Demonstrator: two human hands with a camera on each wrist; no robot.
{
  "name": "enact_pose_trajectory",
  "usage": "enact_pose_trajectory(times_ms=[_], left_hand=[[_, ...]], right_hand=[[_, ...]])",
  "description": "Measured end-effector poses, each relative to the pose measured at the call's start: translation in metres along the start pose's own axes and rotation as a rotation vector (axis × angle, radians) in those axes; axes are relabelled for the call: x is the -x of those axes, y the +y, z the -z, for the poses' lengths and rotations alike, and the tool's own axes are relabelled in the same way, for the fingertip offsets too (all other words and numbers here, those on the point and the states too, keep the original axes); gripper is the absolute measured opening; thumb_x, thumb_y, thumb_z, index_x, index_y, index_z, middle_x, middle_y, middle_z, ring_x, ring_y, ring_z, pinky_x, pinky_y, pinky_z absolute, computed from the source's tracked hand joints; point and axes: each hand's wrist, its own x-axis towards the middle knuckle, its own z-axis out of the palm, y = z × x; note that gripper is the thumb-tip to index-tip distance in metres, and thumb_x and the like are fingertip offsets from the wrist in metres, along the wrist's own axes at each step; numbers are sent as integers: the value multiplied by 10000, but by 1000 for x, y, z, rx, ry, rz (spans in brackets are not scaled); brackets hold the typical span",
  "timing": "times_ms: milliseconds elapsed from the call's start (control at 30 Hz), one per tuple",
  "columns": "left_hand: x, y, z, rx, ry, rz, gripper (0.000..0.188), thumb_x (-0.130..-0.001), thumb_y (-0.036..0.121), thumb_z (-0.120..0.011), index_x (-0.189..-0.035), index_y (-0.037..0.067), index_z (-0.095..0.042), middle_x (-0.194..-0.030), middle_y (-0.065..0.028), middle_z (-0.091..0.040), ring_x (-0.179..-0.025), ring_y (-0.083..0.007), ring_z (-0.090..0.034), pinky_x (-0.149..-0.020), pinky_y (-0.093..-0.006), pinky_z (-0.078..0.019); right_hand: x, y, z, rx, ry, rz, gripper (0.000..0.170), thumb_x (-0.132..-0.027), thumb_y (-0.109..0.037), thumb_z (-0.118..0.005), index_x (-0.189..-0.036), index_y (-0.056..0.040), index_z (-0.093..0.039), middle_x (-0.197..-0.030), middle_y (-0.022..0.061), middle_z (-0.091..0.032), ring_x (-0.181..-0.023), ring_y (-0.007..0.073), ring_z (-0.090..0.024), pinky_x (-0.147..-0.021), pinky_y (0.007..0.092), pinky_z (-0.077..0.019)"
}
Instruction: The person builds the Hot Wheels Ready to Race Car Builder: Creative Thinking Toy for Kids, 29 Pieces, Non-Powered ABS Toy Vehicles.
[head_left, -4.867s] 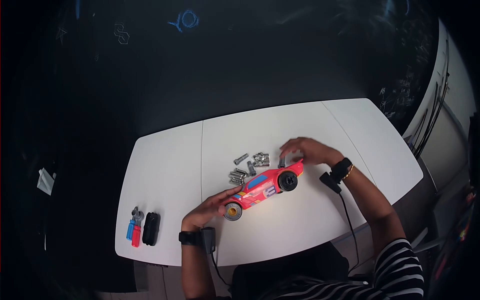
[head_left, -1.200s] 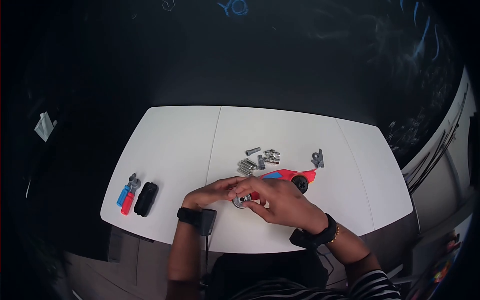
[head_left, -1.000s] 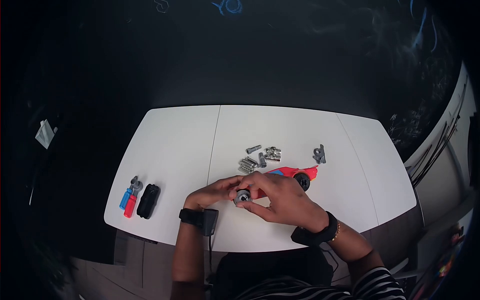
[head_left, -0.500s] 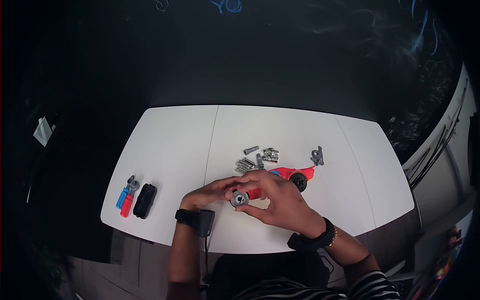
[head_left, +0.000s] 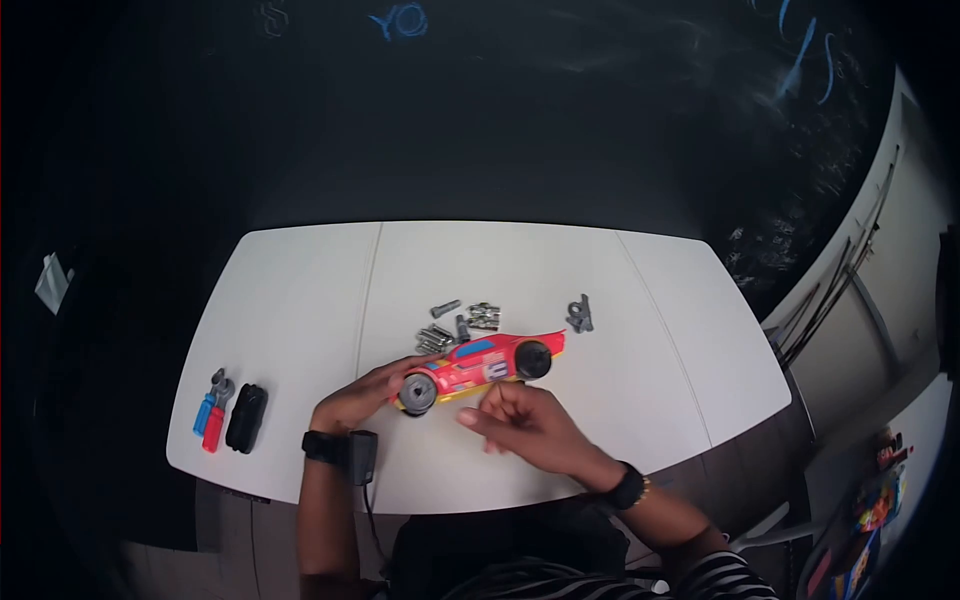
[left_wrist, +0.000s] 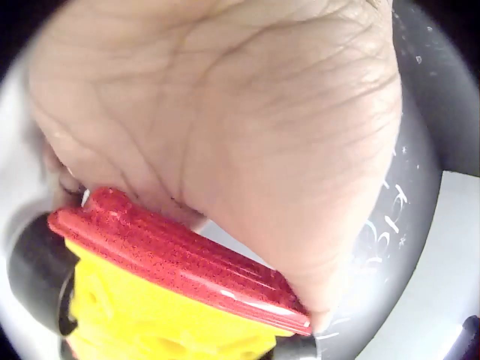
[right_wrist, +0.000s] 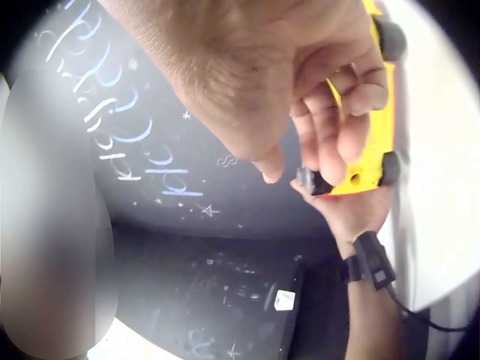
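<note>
In the head view a red toy car (head_left: 485,363) with a blue window and yellow underside stands at the middle of the table, nose to the left. My left hand (head_left: 362,398) grips its front end, behind the grey front wheel (head_left: 418,393). In the left wrist view the palm (left_wrist: 225,112) lies over the red nose (left_wrist: 180,255). Just below the car's middle is my right hand (head_left: 530,425), fingers loosely bent and nothing seen in them. The right wrist view shows those bent fingers (right_wrist: 328,127) in front of the yellow underside (right_wrist: 381,127).
Behind the car lie several silver pieces (head_left: 484,317) and grey bolts (head_left: 446,309). A grey part (head_left: 579,314) lies beyond its tail. At the table's left are a blue-handled tool (head_left: 203,414), a red-handled tool (head_left: 213,430) and a black case (head_left: 246,418).
My right hand has come away from the front wheel to below the car. The left hand still holds the front end. The wheel's centre showed yellow in the oldest frame and looks grey now.
</note>
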Motion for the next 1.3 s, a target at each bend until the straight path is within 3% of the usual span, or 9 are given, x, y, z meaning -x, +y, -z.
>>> enact_pose_trajectory(times_ms=[100,233,300,467,633,767,967,1067,1300], left_hand=[[-4,5,-14,16,77,27,895,-980,705,-536,-1550,21,-438,-1498,-121,-542,-1382,-203,-495,-1175,-364,-368],[-8,11,-49,227,103,71,708,-1073,575,-455,-1543,46,-448,-1472,-126,-555,-1395,-225,-482,-1166,-346,-380],[-5,33,-78,79,168,-61,740,-1061,609,-451,-1577,81,-399,-1506,-133,-519,-1392,-228,-485,-1153,-356,-395],[-2,56,-128,89,188,-170,737,-1025,389,-654,-1610,83,-327,-1601,-149,-372,-1483,-271,-375,-1205,-423,-333],[-13,43,-137,-7,179,-278,814,-1029,416,-638,-1639,84,-213,-1618,-167,-342,-1535,-308,-285,-1256,-454,-220],[-10,51,-119,140,392,-313,849,-1031,610,-492,-1647,108,-192,-1592,-157,-375,-1474,-293,-369,-1228,-417,-251],[12,51,-98,719,582,-348,720,-1062,560,-431,-1550,31,-416,-1526,-123,-506,-1401,-256,-475,-1202,-382,-293],[10,40,-106,775,695,-320,682,-1043,552,-466,-1467,20,-512,-1428,-122,-615,-1285,-270,-603,-1118,-413,-454],[0,-2,-111,664,907,-448,441,-1025,360,-537,-1353,72,-597,-1318,-104,-665,-1227,-271,-631,-1052,-445,-505]], right_hand=[[8,17,11,13,-105,-271,448,-1046,-434,-632,-1249,-35,-608,-992,74,-724,-840,87,-665,-737,250,-514],[19,46,6,-9,46,-204,640,-1057,-574,-523,-1393,-30,-494,-1275,124,-672,-1034,145,-668,-844,325,-531],[25,41,2,-293,124,-170,964,-958,-690,-609,-1574,-36,-259,-1400,140,-546,-1198,237,-604,-982,389,-505],[10,23,12,-628,285,-10,918,-975,-622,-640,-1587,-60,-248,-1453,109,-506,-1318,222,-514,-1116,408,-399],[6,17,22,-668,400,196,861,-956,-410,-763,-1586,-73,-284,-1430,100,-526,-1296,200,-537,-1104,417,-427],[3,5,44,-8,369,322,1144,-719,-309,-958,-1605,-45,-283,-1420,184,-558,-1291,249,-585,-1078,413,-498],[-7,9,49,723,204,523,1052,-647,-322,-929,-1540,-66,-434,-1353,185,-627,-1258,333,-614,-1099,413,-473],[-20,10,47,732,22,499,1015,-621,-317,-894,-1490,-11,-466,-1326,213,-639,-1215,360,-613,-1090,411,-459],[-44,34,44,761,-116,517,1031,-599,-257,-890,-1499,-8,-453,-1346,191,-636,-1227,368,-606,-1101,398,-458]])
